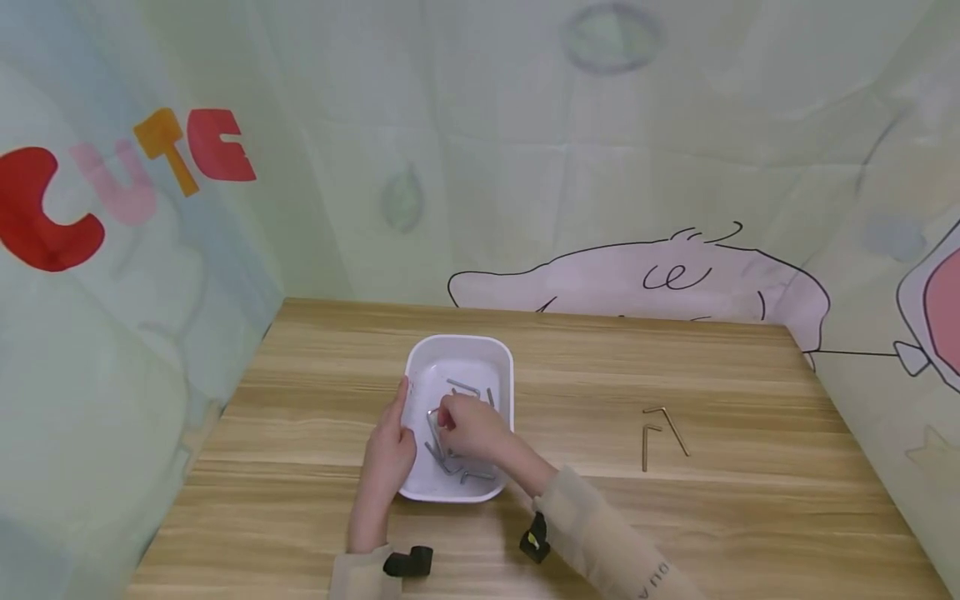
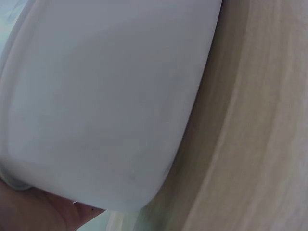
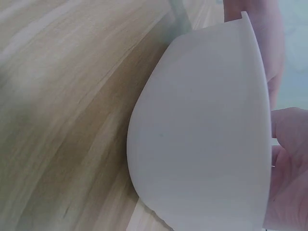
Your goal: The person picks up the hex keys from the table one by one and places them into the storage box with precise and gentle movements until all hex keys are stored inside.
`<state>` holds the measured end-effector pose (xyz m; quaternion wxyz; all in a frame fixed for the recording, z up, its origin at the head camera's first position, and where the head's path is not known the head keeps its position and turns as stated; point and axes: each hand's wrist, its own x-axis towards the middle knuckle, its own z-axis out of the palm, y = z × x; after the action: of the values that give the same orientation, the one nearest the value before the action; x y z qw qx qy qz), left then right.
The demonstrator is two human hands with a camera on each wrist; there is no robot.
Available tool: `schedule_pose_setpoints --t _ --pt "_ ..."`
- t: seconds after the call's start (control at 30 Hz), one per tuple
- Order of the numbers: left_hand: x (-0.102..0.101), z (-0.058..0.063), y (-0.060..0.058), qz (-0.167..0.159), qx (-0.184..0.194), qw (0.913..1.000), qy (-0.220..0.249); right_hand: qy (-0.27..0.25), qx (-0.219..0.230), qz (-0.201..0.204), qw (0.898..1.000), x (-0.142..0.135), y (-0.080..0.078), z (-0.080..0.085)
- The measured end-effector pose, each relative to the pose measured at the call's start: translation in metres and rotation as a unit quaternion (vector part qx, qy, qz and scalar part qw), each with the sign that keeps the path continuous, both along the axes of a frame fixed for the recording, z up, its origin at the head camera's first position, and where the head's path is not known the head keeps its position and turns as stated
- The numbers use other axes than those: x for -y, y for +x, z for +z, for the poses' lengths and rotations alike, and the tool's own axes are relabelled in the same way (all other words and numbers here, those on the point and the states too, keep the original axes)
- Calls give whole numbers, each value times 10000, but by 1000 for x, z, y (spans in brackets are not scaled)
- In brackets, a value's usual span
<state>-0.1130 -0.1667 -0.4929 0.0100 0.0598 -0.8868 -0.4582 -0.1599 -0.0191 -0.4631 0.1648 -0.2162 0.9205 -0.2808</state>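
A white plastic bin stands on the table, with several L-shaped hex keys lying loose in it. My left hand holds the bin's left side, thumb at the rim and index finger stretched along the wall. My right hand reaches in over the right rim with curled fingers. At its fingertips it pinches a silvery hex key, partly covered by the hand. In the right wrist view the bin's outer wall hides most of the right hand.
Two more hex keys, one shorter and one longer, lie on the wood-grain table to the right of the bin. Printed cloth hangs behind the table and along both sides. A black strap sits on each wrist.
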Motion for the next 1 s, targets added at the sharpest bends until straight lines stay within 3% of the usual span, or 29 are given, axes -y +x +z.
schedule_pose_setpoints --t 0.4,0.63,1.0 --pt "0 -1 0 14 3 10000 3 -60 -552 -104 9984 -18 14 2" --pt "1 0 1 11 82 10000 45 29 -1126 -128 9936 -28 22 5" --pt "0 0 1 34 36 10000 -45 -679 -1305 -465 9880 -53 41 11"
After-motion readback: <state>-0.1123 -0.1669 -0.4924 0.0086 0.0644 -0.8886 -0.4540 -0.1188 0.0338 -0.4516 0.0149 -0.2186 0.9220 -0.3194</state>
